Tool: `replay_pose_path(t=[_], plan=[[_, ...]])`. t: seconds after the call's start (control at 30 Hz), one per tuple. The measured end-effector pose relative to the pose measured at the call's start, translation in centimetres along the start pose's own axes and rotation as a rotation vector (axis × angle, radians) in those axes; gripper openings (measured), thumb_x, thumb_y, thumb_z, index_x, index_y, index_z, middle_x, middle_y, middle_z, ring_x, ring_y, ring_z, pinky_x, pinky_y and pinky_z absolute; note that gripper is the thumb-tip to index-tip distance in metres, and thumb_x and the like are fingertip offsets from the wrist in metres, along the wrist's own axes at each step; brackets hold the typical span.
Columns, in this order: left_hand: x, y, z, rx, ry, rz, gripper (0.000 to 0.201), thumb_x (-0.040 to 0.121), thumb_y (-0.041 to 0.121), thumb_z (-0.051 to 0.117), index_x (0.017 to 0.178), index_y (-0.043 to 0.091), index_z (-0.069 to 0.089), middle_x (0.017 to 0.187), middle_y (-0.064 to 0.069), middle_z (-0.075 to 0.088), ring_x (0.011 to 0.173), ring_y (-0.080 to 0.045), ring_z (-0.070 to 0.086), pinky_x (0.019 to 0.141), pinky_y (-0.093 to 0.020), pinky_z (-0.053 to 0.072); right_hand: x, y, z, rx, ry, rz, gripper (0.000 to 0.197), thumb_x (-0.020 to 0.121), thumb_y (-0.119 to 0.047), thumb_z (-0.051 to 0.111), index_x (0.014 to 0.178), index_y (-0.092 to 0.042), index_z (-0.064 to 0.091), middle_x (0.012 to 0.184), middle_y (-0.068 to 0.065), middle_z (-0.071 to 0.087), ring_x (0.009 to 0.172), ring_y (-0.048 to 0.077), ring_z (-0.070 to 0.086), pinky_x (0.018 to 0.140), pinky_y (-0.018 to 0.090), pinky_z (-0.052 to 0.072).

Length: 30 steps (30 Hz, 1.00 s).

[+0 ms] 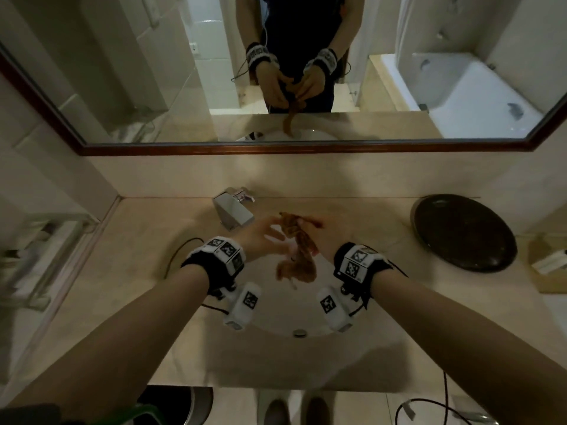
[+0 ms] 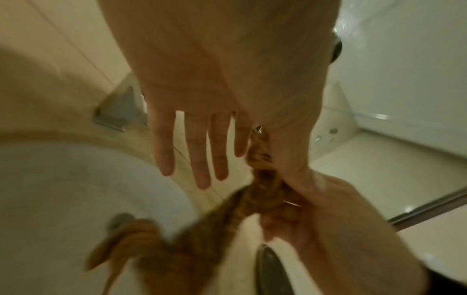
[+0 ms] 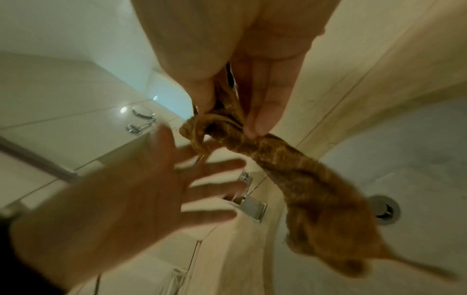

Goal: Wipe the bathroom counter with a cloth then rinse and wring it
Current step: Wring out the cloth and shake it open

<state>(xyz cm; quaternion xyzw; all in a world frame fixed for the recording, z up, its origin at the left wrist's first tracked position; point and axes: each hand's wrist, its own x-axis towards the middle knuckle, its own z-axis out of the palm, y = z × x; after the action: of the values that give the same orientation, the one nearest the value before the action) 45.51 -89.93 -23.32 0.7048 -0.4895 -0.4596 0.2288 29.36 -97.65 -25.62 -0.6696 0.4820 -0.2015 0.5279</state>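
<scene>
- The right hand point(image 1: 329, 237) is pinching the top of the cloth point(image 1: 299, 250) between thumb and fingers point(image 3: 262, 111); its grip is clamped on the twisted upper end.
- The cloth, orange-brown and wrung into a rope, is hanging from that pinch above the basin point(image 1: 276, 314), its loose lower end flaring out over the white bowl; whether it is touching the bowl I cannot tell.
- The left hand point(image 1: 264, 237) is lying just beside the cloth with fingers point(image 2: 202, 159) spread and straight, its grip apart. The left wrist view is showing the thumb side against the twisted part, yet no finger is curling round it.
- Both hands are blurring in the wrist views.
- The tap point(image 1: 234, 211), a square chrome block, is standing at the back of the basin, left of the hands.
- The drain point(image 3: 384, 209) is showing in the bowl beyond the cloth's lower end.
- The counter point(image 1: 129, 271), pale beige stone, is carrying a dark round dish point(image 1: 463, 231) at the far right, well apart from the basin.
- A small box point(image 1: 549, 265) is sitting at the right edge, just beside the dish.
- The mirror point(image 1: 122, 72) above the counter is reflecting both hands and the hanging cloth.
- Black wristbands with printed markers are wrapping both wrists.
</scene>
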Motion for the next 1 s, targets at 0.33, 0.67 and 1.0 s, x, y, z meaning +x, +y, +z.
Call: replay_pose_path(t=[0.33,0.67,1.0], plan=[[0.9,0.5,-2.4,-0.121,0.333,-0.087,0.009,0.088,0.001,0.062,0.086,-0.003,0.070,0.072,-0.014,0.069,0.054,-0.014,0.065,0.057,-0.026,0.059,-0.2,-2.0,-0.5,-0.055,-0.009,0.019,0.031,0.100,-0.035,0.044,0.077,-0.021,0.059,0.059,0.002,0.055,0.052,0.016,0.051,0.047,0.022,0.042],[-0.3,-0.9,-9.5,0.357,0.702,0.098,0.012,0.089,0.027,0.059,0.084,0.028,0.070,0.090,0.001,0.068,0.082,-0.019,0.062,0.076,-0.033,0.050,1.4,-3.4,-8.5,-0.341,0.345,-0.251,0.025,0.095,-0.027,0.051,0.095,-0.010,0.071,0.077,0.015,0.069,0.067,0.033,0.064,0.067,0.044,0.055],[1.5,1.0,-8.8,0.733,0.735,0.034,0.021,0.086,0.019,0.053,0.096,0.024,0.070,0.098,-0.004,0.065,0.088,-0.029,0.061,0.080,-0.042,0.053,1.2,-3.7,-7.8,-0.488,0.369,-0.174,0.026,0.098,-0.016,0.045,0.099,-0.006,0.069,0.097,0.010,0.069,0.086,0.026,0.060,0.073,0.027,0.042]])
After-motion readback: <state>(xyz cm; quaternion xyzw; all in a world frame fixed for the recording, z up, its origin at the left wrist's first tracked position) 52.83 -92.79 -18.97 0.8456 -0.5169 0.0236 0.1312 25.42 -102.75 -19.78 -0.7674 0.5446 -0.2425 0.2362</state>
